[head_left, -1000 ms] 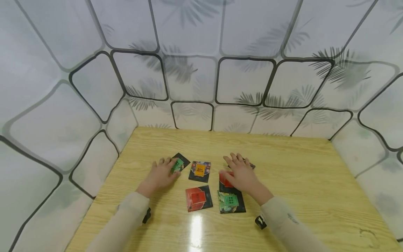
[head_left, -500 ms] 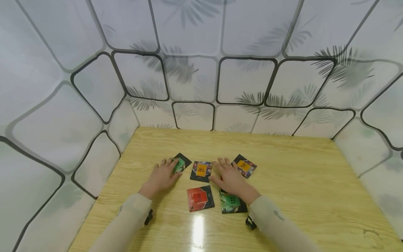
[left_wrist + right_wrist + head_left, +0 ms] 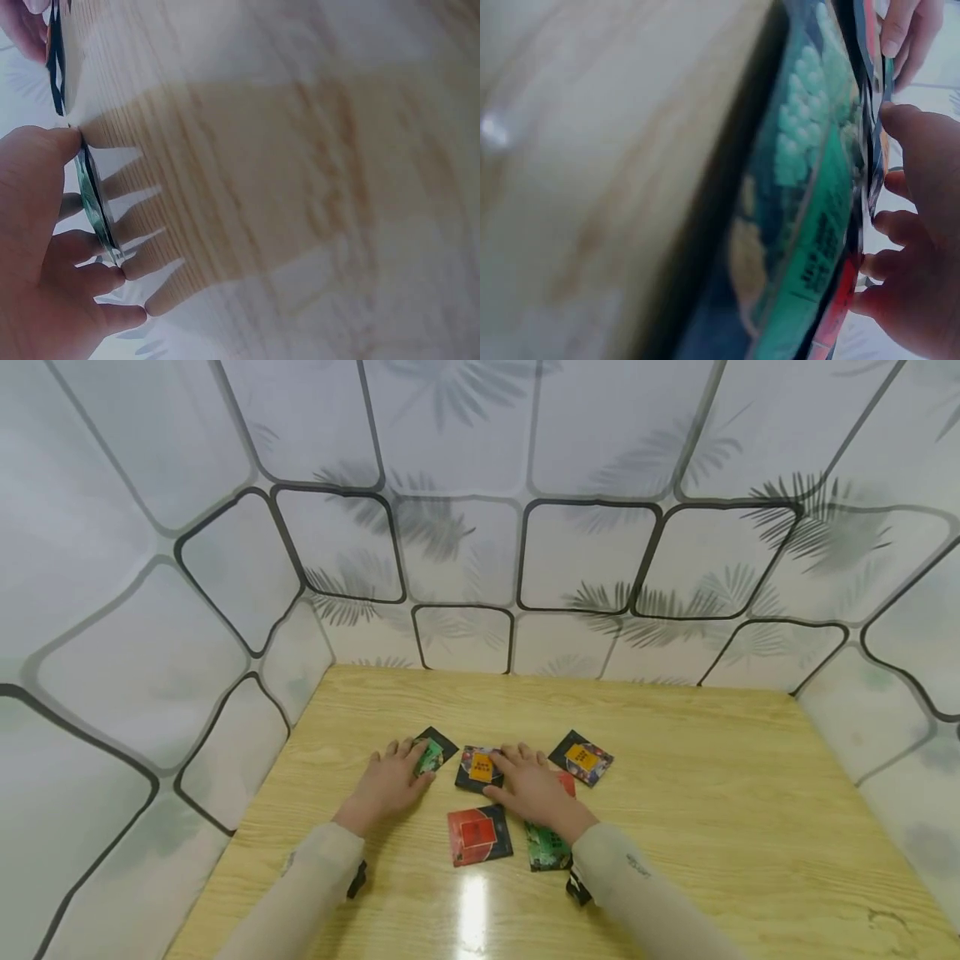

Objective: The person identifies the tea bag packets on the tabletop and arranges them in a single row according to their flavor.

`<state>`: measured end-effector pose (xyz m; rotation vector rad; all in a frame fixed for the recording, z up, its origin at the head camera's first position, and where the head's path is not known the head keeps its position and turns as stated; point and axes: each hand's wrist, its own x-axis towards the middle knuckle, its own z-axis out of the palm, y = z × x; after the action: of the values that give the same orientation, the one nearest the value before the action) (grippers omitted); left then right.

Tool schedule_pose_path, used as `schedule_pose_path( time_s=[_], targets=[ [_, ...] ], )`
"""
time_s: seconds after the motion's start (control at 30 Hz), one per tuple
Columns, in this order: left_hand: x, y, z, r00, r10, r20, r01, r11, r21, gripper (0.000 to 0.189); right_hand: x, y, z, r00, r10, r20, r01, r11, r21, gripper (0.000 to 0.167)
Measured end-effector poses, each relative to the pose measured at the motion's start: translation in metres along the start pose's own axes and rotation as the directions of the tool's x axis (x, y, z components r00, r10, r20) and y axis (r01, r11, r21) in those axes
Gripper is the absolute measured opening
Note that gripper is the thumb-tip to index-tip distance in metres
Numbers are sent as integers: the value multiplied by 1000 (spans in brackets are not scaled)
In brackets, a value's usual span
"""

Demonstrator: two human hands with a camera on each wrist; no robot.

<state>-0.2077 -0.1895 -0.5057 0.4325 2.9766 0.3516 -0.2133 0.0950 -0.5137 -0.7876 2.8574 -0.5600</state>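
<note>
Spread over the back left green-labelled packet [image 3: 430,757], my left hand [image 3: 386,787] touches it with thumb and fingertips. In the left wrist view that packet [image 3: 94,199] appears edge-on along the fingers. My right hand [image 3: 528,789] rests its extended fingertips on the right side of the middle orange-labelled packet [image 3: 480,767]. Beneath its palm, a red packet [image 3: 566,782] is mostly hidden and overlaps the front green packet [image 3: 547,850]. The right wrist view shows this green packet [image 3: 802,255] up close.
Another red packet [image 3: 478,835] lies at the front, between the two forearms. To the right of the right hand is a second orange-labelled packet [image 3: 581,758], turned at an angle. A patterned fabric wall [image 3: 465,639] closes off the wooden table [image 3: 712,793] at the back.
My right hand has slid left, from over the right orange-labelled packet and the red one to the middle orange-labelled packet, uncovering the right one. My left hand has stayed on its green-labelled packet.
</note>
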Motion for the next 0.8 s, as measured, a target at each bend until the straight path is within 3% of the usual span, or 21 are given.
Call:
schedule_pose_path(
  time_s=[0.27, 0.47, 0.7, 0.8],
  targets=[
    [5, -1, -4, 1000, -3, -8, 3, 1000, -23, 61, 0, 2, 2, 1000, -9, -10, 9, 1000, 10, 65],
    [11, -6, -9, 1000, -6, -20, 6, 1000, 7, 63, -1, 1, 2, 1000, -4, 1, 4, 1000, 13, 65],
    [16, -11, -12, 996, -87, -31, 89, 994, 69, 64, -1, 0, 1, 1000, -4, -2, 4, 1000, -7, 65],
    [19, -12, -11, 992, -109, -65, 115, 990, 82, 61, -2, 0, 1, 1000, -1, -3, 1, 1000, -15, 66]
  ],
)
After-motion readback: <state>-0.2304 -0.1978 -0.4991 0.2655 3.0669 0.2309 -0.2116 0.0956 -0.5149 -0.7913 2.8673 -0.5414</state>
